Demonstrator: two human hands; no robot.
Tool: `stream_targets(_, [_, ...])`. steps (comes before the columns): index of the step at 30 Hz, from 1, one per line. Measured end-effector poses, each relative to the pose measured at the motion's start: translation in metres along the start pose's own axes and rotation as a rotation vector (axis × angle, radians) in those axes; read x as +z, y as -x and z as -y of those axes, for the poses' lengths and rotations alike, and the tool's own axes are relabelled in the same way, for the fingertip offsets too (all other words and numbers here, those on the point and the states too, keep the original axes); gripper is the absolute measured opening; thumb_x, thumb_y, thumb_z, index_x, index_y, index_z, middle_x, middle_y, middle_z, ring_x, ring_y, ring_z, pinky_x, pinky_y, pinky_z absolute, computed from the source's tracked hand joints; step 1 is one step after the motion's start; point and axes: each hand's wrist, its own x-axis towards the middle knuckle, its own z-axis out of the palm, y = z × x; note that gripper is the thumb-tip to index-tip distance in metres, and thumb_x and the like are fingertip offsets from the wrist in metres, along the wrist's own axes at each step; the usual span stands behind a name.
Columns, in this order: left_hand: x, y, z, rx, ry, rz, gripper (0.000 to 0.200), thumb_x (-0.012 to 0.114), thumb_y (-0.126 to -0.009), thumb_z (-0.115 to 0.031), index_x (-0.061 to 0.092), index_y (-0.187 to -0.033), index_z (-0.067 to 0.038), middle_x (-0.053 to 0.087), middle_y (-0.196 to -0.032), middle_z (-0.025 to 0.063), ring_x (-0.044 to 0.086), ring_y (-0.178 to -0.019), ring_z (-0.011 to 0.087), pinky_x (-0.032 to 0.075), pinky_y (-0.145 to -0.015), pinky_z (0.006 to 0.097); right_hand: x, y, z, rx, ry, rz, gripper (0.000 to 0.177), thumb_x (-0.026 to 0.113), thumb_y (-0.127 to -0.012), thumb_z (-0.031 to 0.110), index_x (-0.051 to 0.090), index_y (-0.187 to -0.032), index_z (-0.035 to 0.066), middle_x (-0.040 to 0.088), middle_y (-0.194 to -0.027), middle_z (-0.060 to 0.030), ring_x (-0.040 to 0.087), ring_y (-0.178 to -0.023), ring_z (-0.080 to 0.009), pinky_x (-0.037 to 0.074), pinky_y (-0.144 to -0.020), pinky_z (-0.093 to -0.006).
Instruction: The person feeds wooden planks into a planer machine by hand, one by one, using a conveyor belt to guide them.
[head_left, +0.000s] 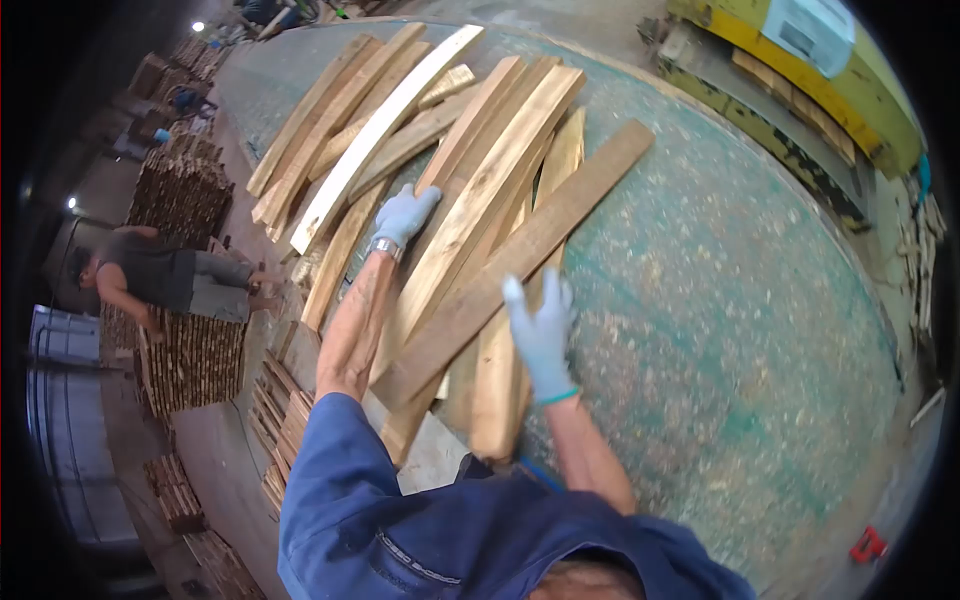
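Note:
My left hand (405,216), in a light grey-blue glove, has its fingers curled at the edge of a light wooden plank (478,125) in the pile. My right hand (543,335), gloved alike, has its fingers spread and holds nothing. Its thumb tip overlaps the lower edge of a darker brown plank (560,222), which lies slantwise across the other boards. Between my arms runs a broad pale plank (490,190) with knots. A whitish plank (385,140) lies farther left, on top of several others.
The pile rests on a worn green tabletop (720,350) scattered with chips. A yellow-green machine (800,110) stands beyond its far right edge. At left, a person (170,275) bends over a stack of boards (195,365). A red object (868,545) lies at lower right.

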Motion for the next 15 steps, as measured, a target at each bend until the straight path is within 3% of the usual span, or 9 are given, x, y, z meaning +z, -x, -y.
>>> stream_targets(3, [0.008, 0.040, -0.049, 0.068, 0.000, 0.022, 0.088, 0.052, -0.077, -0.070, 0.055, -0.130, 0.000, 0.064, -0.120, 0.0279, 0.064, -0.112, 0.0388, 0.047, -0.096, 0.0433, -0.017, -0.024, 0.005, 0.141, -0.034, 0.015, 0.098, 0.069, -0.077, 0.068, 0.042, -0.138, -0.005, 0.039, -0.144, -0.0266, 0.035, -0.133, -0.0450, 0.030, -0.110, -0.0517])
stream_targets(6, [0.014, 0.064, -0.072, 0.094, 0.031, 0.054, 0.092, 0.056, -0.076, -0.071, 0.056, -0.127, 0.005, 0.065, -0.119, 0.0276, 0.065, -0.111, 0.0385, 0.049, -0.095, 0.0423, -0.035, -0.014, 0.015, 0.211, 0.165, -0.126, 0.087, 0.080, -0.074, 0.054, 0.049, -0.128, -0.007, 0.052, -0.133, -0.0261, 0.052, -0.122, -0.0387, 0.042, -0.103, -0.0469])
stream_targets(9, [0.026, 0.090, -0.070, 0.152, 0.203, 0.079, 0.093, 0.062, -0.072, -0.072, 0.059, -0.121, 0.007, 0.066, -0.118, 0.0276, 0.065, -0.110, 0.0379, 0.050, -0.093, 0.0418, -0.060, -0.026, -0.017, 0.233, -0.594, 0.065, 0.070, 0.087, -0.071, 0.030, 0.054, -0.119, -0.008, 0.065, -0.113, -0.0222, 0.066, -0.097, -0.0315, 0.054, -0.087, -0.0404])
stream_targets(10, [0.032, 0.101, -0.074, 0.138, 0.215, 0.061, 0.092, 0.066, -0.070, -0.072, 0.062, -0.117, 0.007, 0.066, -0.117, 0.0279, 0.065, -0.110, 0.0376, 0.051, -0.093, 0.0415, -0.069, -0.023, -0.015, 0.304, -0.573, -0.077, 0.057, 0.086, -0.068, 0.013, 0.056, -0.111, -0.009, 0.069, -0.100, -0.0190, 0.069, -0.079, -0.0273, 0.058, -0.074, -0.0360])
stream_targets(13, [0.048, 0.135, -0.086, 0.221, 0.377, 0.152, 0.087, 0.073, -0.068, -0.065, 0.062, -0.115, 0.008, 0.067, -0.112, 0.0284, 0.067, -0.104, 0.0383, 0.053, -0.089, 0.0416, -0.114, -0.004, -0.031, 0.212, -0.482, -0.073, 0.053, 0.083, -0.072, 0.011, 0.054, -0.111, -0.009, 0.067, -0.104, -0.0201, 0.069, -0.085, -0.0277, 0.057, -0.076, -0.0362])
stream_targets(15, [0.069, 0.155, -0.105, 0.257, 0.387, 0.131, 0.084, 0.075, -0.068, -0.062, 0.063, -0.114, 0.007, 0.067, -0.111, 0.0288, 0.068, -0.102, 0.0383, 0.054, -0.087, 0.0419, -0.137, 0.020, -0.048, 0.197, -0.519, -0.174, 0.053, 0.081, -0.073, 0.009, 0.052, -0.113, -0.008, 0.067, -0.106, -0.0203, 0.069, -0.087, -0.0275, 0.058, -0.077, -0.0359])
